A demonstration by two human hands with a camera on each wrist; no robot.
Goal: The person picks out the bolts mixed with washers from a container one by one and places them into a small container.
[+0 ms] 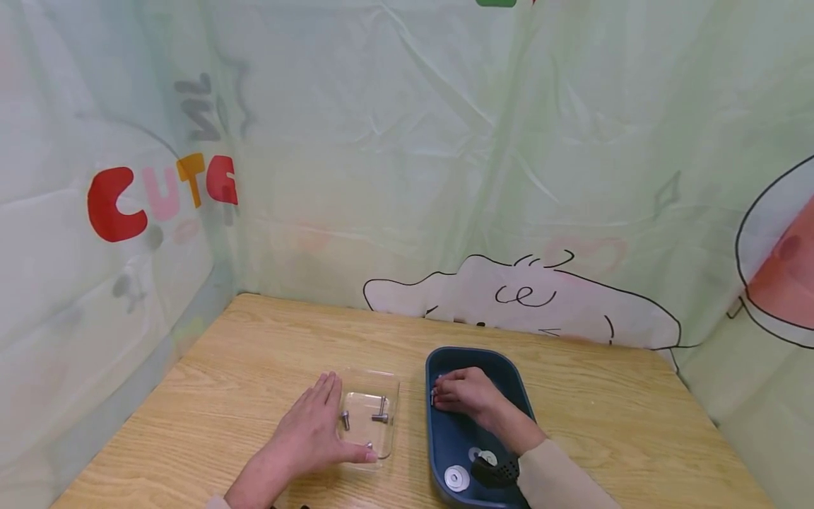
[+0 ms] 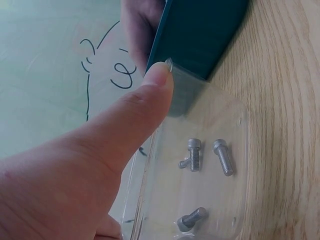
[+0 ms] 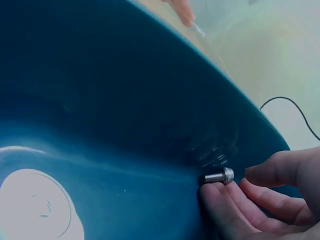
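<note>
My left hand [image 1: 311, 428] rests against a clear plastic tray [image 1: 392, 396], its fingers fairly straight along the left side. Its thumb [image 2: 137, 100] lies over the near rim. Several silver socket-head bolts [image 2: 223, 157] lie in the tray. Inside a dark blue bin [image 1: 434, 445], my right hand [image 1: 468, 392] reaches to the left wall, fingers curled. In the right wrist view, a silver bolt [image 3: 218, 176] sits at its fingertips, touching the lowest digit, its head toward the other fingers. Faint metallic shapes show behind it; whether bolts or reflections I cannot tell.
White round washers [image 1: 456, 478] lie at the near end of the bin, one large white disc [image 3: 37, 205] showing in the right wrist view. Tray and bin stand side by side on a wooden table [image 1: 305, 332]. A printed curtain [image 1: 381, 177] hangs behind the table.
</note>
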